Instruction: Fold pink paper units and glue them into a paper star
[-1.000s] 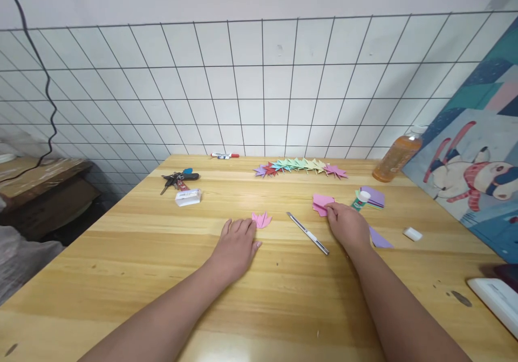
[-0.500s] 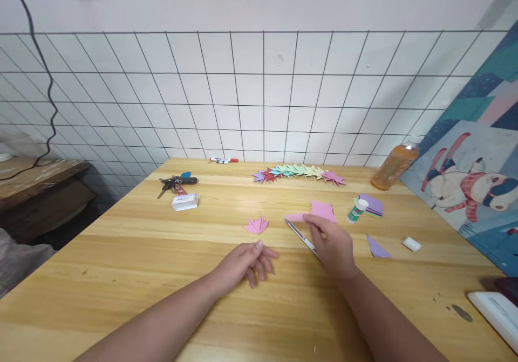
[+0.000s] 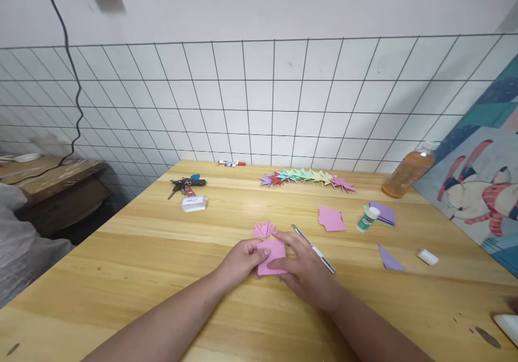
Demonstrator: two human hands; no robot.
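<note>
A square of pink paper (image 3: 271, 255) is held between my two hands above the table. My left hand (image 3: 245, 258) pinches its left edge, thumb on top. From the other side my right hand (image 3: 309, 270) grips the sheet, with fingers over its right part. Just beyond the paper lies a folded pink paper leaf (image 3: 264, 229). A slim craft knife or pen (image 3: 314, 250) rests beside my right hand, pointing away to the left. Farther right is a small pile of pink paper (image 3: 332, 219).
At the back lies a row of colourful folded paper leaves (image 3: 307, 177). To the right are a glue stick (image 3: 368, 219), coloured paper (image 3: 382, 213), a purple triangle (image 3: 390, 258), an eraser (image 3: 428, 257) and a bottle (image 3: 408, 170). Keys (image 3: 186, 184) and a small box (image 3: 194, 203) lie left.
My right hand has brought a pink paper square from the right to the middle. My left hand has closed on its edge. The view has shifted slightly left.
</note>
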